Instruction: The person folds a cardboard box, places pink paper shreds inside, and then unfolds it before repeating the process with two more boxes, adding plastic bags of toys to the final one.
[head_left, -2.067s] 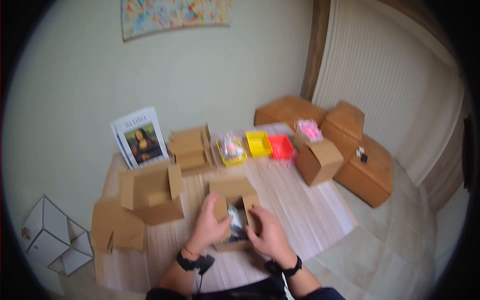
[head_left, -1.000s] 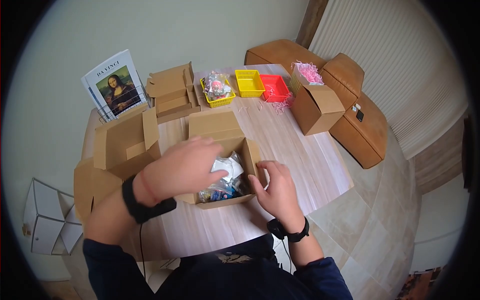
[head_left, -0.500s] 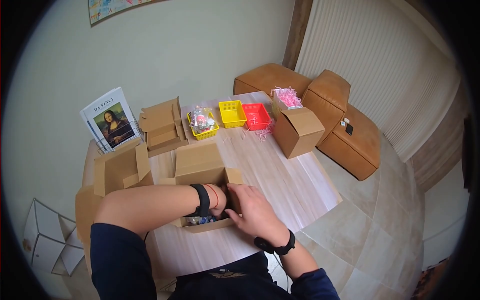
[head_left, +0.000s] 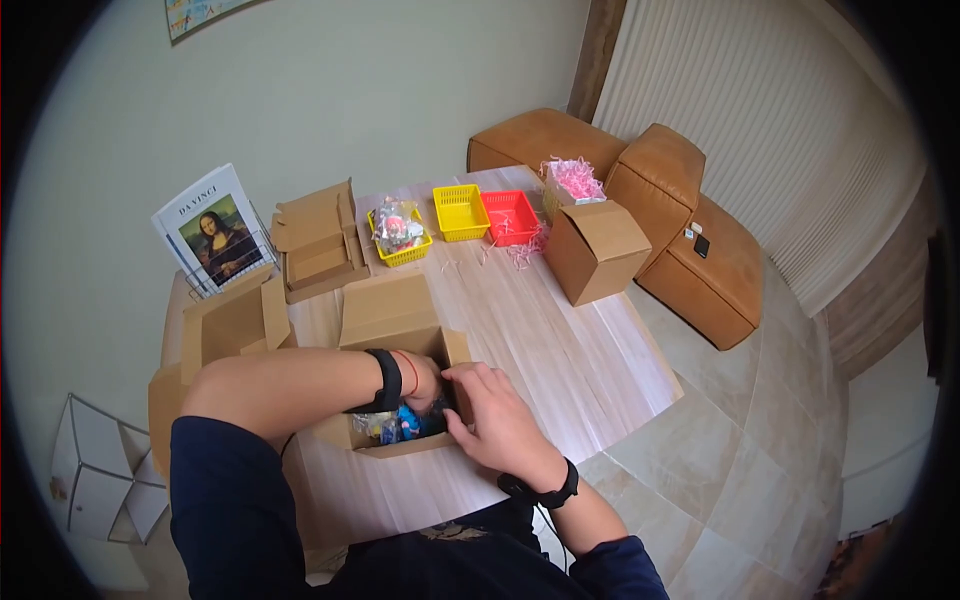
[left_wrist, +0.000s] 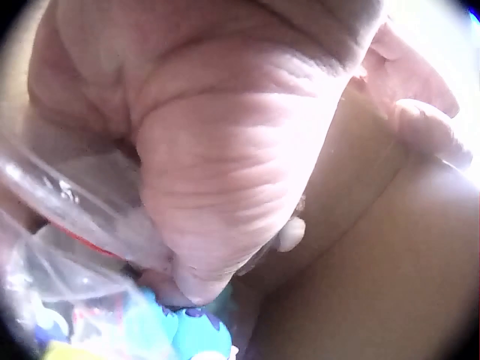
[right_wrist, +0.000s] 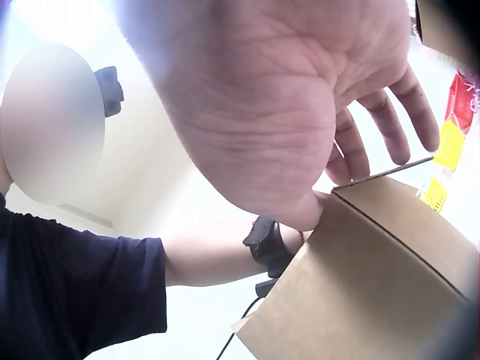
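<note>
An open cardboard box (head_left: 390, 316) stands on the table in front of me, with clear plastic bags (head_left: 374, 426) and a blue item (head_left: 408, 424) inside. My left hand (head_left: 424, 384) reaches down into its right part, and its fingers are largely hidden there. In the left wrist view, the thumb of that hand points down beside clear plastic (left_wrist: 82, 217), just above a light-blue item with purple spots (left_wrist: 201, 334). I cannot tell what the left fingers hold. My right hand (head_left: 497, 418) grips the box's right side, its thumb at the rim and its fingers over the flap.
Another open carton (head_left: 230, 325) stands to the left, with a flat opened carton (head_left: 318, 240) and a Da Vinci book (head_left: 215, 230) behind. Further back are yellow baskets (head_left: 461, 213), a red basket (head_left: 512, 218), pink paper shreds (head_left: 576, 180) and a cardboard box (head_left: 597, 255).
My left hand has come off the box's left flap, crossed over and gone down inside. The white-and-clear bag seen on top earlier is out of sight. My right hand stays at the right side.
</note>
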